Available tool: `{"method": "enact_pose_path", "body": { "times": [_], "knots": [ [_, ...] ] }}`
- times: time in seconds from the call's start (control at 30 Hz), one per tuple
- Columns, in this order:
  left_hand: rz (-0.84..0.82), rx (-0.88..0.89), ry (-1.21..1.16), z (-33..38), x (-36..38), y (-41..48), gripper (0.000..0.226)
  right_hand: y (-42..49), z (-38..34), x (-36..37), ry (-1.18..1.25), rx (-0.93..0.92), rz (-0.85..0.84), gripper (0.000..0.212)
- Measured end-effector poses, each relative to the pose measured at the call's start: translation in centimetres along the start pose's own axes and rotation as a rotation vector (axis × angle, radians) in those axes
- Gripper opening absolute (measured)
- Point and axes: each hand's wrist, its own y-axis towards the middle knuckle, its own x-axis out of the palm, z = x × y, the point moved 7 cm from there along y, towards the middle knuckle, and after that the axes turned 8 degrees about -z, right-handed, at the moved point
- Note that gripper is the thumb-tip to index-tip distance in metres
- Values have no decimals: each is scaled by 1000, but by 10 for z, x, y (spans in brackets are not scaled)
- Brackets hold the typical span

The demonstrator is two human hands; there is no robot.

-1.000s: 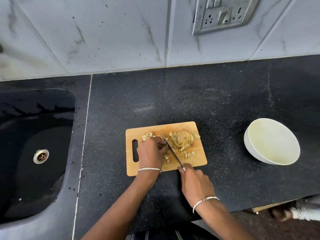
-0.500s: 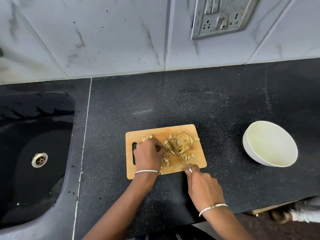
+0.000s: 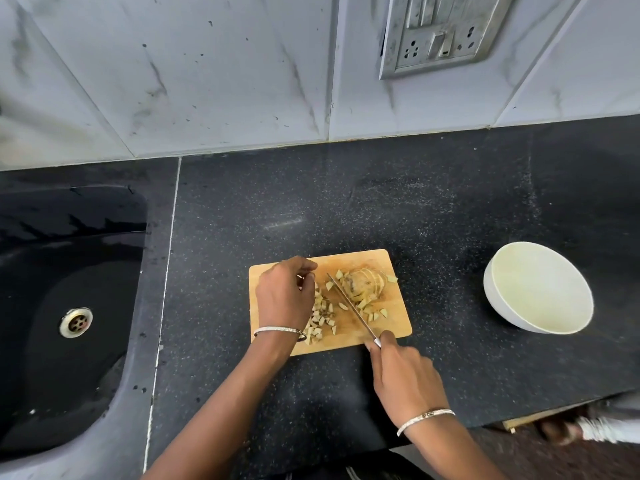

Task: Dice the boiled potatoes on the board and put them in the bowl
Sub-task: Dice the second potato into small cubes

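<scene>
A wooden cutting board (image 3: pixel 356 262) lies on the black counter. On its right part sits a sliced boiled potato (image 3: pixel 363 286) with loose cubes around it. A pile of diced pieces (image 3: pixel 320 318) lies on the left part, against my left hand (image 3: pixel 282 297). That hand rests on the board with loosely curled fingers and grips nothing I can see. My right hand (image 3: pixel 405 379) grips the handle of a knife (image 3: pixel 349 306). Its blade runs diagonally between the pile and the potato. An empty white bowl (image 3: pixel 498 308) stands to the right, apart from the board.
A black sink (image 3: pixel 104 271) with a metal drain (image 3: pixel 75 322) takes up the left side. A tiled wall with a socket plate (image 3: pixel 440 32) rises behind. The counter's front edge (image 3: pixel 554 408) runs at lower right, with a foot on the floor below it.
My left hand has moved left and back, away from the blade, and the diced pile now shows beside it. The knife has shifted a little right, toward the sliced potato.
</scene>
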Motion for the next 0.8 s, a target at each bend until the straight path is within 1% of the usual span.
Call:
{"method": "enact_pose_path", "body": {
  "times": [0.23,0.3,0.43,0.63,0.8],
  "knots": [
    [-189,207,170,21,30,33,25,-9,-5,13,58,-62,-49,38],
    [-247,244,232,24,38,41,26,-11,0,7,56,-34,-34,38],
    [-331,261,294,26,48,51,25,-12,9,3,-9,26,-33,39],
    [-338,259,303,16,45,53,8,-18,4,16,76,-35,-144,30],
    [-314,239,278,4,40,49,8,-14,11,6,116,-22,-73,31]
  ]
}}
